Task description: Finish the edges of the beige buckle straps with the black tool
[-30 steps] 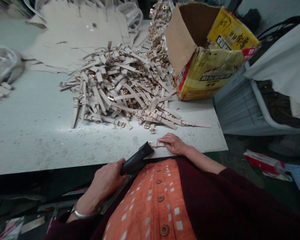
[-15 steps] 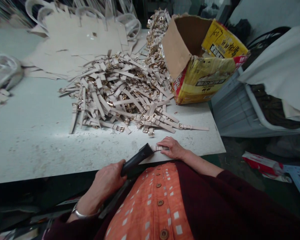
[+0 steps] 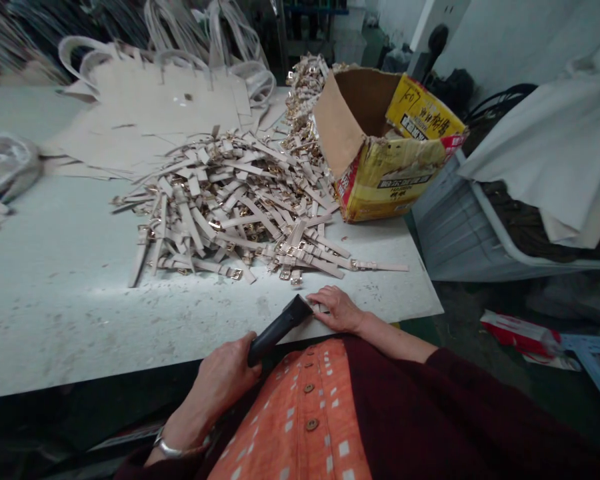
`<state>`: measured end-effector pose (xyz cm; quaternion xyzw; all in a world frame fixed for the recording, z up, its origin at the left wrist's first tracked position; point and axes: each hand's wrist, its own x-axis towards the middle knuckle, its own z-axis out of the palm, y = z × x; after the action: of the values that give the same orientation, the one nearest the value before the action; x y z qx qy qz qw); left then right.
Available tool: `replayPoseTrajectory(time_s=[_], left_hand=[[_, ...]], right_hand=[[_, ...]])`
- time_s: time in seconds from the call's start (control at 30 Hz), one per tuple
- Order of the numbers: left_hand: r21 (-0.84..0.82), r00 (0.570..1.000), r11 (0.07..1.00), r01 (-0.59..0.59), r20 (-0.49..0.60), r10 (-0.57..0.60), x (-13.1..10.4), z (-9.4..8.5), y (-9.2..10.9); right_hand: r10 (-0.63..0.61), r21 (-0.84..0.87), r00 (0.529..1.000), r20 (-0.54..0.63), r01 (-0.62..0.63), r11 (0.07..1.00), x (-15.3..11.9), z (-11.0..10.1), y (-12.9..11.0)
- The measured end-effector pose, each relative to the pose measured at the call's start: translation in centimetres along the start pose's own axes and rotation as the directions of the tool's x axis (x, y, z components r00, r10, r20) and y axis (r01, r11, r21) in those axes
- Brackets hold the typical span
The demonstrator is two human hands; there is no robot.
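My left hand [image 3: 230, 370] is closed round the thick handle of a black hammer-like tool [image 3: 275, 333]; its exact kind is unclear. The tool slants up to the right, with its wider end just beside my right fingertips. My right hand [image 3: 339, 310] rests at the table's front edge, fingers closed on a short beige strap [image 3: 321, 308], mostly hidden by the fingers and the tool. Beyond my hands lies a large heap of beige buckle straps [image 3: 240, 207] with gold buckles. One buckle strap [image 3: 380, 266] sticks out at the heap's right.
A yellow cardboard box [image 3: 395, 177] stands open at the table's right edge. Beside it is a grey bin [image 3: 440, 233] with white cloth [image 3: 545, 153] over it. Flat beige pieces [image 3: 170, 100] lie at the back of the pale table [image 3: 80, 320]. Wrapped handles [image 3: 7, 167] sit far left.
The view has tilted up a little, so the scene sits lower. The tool's end has come closer to my right fingers and now covers more of the strap.
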<state>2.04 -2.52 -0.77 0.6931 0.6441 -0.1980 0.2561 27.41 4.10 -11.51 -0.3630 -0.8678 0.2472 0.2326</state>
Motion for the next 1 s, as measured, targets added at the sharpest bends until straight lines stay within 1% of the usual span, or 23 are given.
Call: replayPoseTrajectory(time_s=[0.13, 0.23, 0.3, 0.37, 0.43, 0.47, 0.53, 0.6, 0.67, 0.8, 0.93, 1.0], left_hand=[[-0.035, 0.998, 0.998, 0.046, 0.041, -0.044, -0.5, 0.2, -1.3], [-0.031, 0.997, 0.998, 0.056, 0.054, -0.054, -0.9, 0.6, -1.5], [-0.031, 0.997, 0.998, 0.054, 0.05, -0.052, -1.2, 0.9, -1.3], [-0.04, 0.998, 0.998, 0.048, 0.042, -0.047, -1.3, 1.0, -1.1], [-0.053, 0.998, 0.997, 0.049, 0.043, -0.046, -1.2, 1.0, -0.9], [-0.06, 0.998, 0.997, 0.051, 0.043, -0.048, -1.2, 1.0, -0.8], [-0.071, 0.998, 0.996, 0.058, 0.045, -0.055, -1.1, 1.0, -0.7], [-0.078, 0.998, 0.995, 0.057, 0.042, -0.054, -1.1, 1.0, -0.7], [-0.081, 0.998, 0.995, 0.057, 0.032, -0.055, -1.1, 1.2, -0.7], [-0.071, 0.998, 0.996, 0.057, 0.029, -0.055, -1.2, 1.6, -0.6], [-0.052, 0.998, 0.997, 0.064, 0.006, -0.064, -1.4, 1.6, -0.4], [-0.054, 0.998, 0.996, 0.069, 0.005, -0.069, -1.4, 1.6, -0.3]], right_hand=[[-0.017, 0.029, 0.998, -0.065, 0.019, 0.999, -0.7, -0.4, -0.4], [0.004, 0.059, 0.984, -0.18, 0.007, 0.998, -1.5, -2.0, 0.2], [0.073, 0.039, 0.956, -0.285, -0.065, 0.997, -2.1, -3.9, 1.4], [0.166, -0.001, 0.906, -0.39, -0.181, 0.984, -2.6, -6.0, 3.2], [0.242, -0.041, 0.856, -0.457, -0.292, 0.956, -3.0, -7.8, 5.2], [0.263, -0.069, 0.848, -0.461, -0.33, 0.942, -3.3, -8.4, 6.2], [0.281, -0.137, 0.87, -0.405, -0.361, 0.922, -3.8, -9.2, 7.6], [0.288, -0.201, 0.904, -0.316, -0.36, 0.911, -4.3, -9.2, 8.6], [0.295, -0.24, 0.916, -0.271, -0.361, 0.901, -4.5, -9.0, 9.4], [0.3, -0.266, 0.904, -0.306, -0.383, 0.884, -3.7, -9.3, 11.6], [0.341, -0.284, 0.86, -0.381, -0.459, 0.842, -1.6, -10.7, 14.4], [0.372, -0.293, 0.848, -0.377, -0.491, 0.821, -0.7, -11.3, 15.0]])
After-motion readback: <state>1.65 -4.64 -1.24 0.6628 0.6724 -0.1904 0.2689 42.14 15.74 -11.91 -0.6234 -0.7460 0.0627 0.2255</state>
